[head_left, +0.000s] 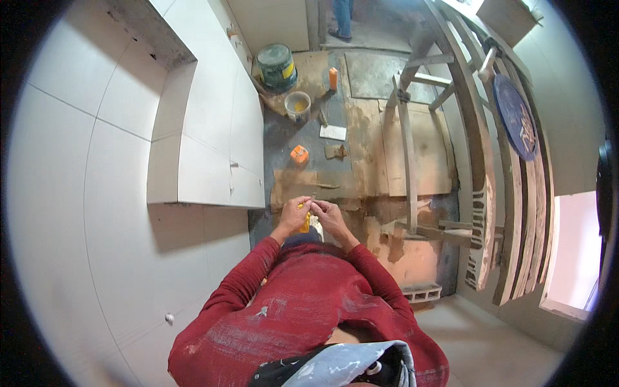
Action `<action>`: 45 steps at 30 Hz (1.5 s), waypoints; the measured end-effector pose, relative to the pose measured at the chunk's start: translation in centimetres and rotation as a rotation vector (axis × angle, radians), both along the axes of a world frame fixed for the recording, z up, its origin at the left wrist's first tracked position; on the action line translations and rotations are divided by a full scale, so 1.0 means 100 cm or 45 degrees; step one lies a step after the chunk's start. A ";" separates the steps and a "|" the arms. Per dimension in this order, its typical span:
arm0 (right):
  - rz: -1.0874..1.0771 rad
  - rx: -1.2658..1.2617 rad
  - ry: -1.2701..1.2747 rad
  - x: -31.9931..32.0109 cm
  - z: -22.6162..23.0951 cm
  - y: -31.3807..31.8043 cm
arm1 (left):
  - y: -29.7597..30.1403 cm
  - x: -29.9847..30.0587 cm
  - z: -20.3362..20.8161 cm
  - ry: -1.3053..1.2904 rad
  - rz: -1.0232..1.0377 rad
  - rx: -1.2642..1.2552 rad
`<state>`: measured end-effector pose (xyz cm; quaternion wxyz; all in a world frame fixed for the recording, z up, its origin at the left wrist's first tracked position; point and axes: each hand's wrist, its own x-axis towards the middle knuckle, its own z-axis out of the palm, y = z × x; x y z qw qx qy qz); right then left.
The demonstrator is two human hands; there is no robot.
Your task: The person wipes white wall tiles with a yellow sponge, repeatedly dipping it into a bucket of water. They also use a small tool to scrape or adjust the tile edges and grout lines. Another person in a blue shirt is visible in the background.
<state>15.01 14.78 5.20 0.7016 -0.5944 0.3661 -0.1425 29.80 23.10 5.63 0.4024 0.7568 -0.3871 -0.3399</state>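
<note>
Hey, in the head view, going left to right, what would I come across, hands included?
White boxed-out wall section, left hand, right hand, hollow block, round blue board, bright opening in the wall.

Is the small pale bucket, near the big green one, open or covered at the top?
Open: the small pale bucket shows no lid, and something yellowish is visible inside.

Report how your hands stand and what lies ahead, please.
Left hand on yellow item. Right hand close beside left, grip unclear. Ahead: orange box on floor.
</note>
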 end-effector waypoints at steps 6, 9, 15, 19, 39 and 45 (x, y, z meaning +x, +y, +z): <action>-0.088 0.669 -0.243 0.057 0.037 -0.037 | -0.029 0.047 0.045 0.085 0.088 0.095; -0.101 0.851 -0.238 0.087 0.037 -0.056 | -0.037 0.067 0.051 -0.025 0.160 0.034; -0.057 0.887 -0.124 0.140 0.034 -0.075 | -0.047 0.092 0.057 -0.364 0.285 0.130; 0.036 0.459 -0.021 0.178 0.018 -0.104 | -0.065 0.104 0.064 -0.525 0.411 0.221; 0.777 0.660 0.101 0.246 0.042 -0.189 | -0.158 0.102 0.065 0.078 1.501 0.191; 0.706 0.429 -0.046 0.299 0.069 -0.201 | -0.135 0.119 0.070 0.029 1.465 -0.009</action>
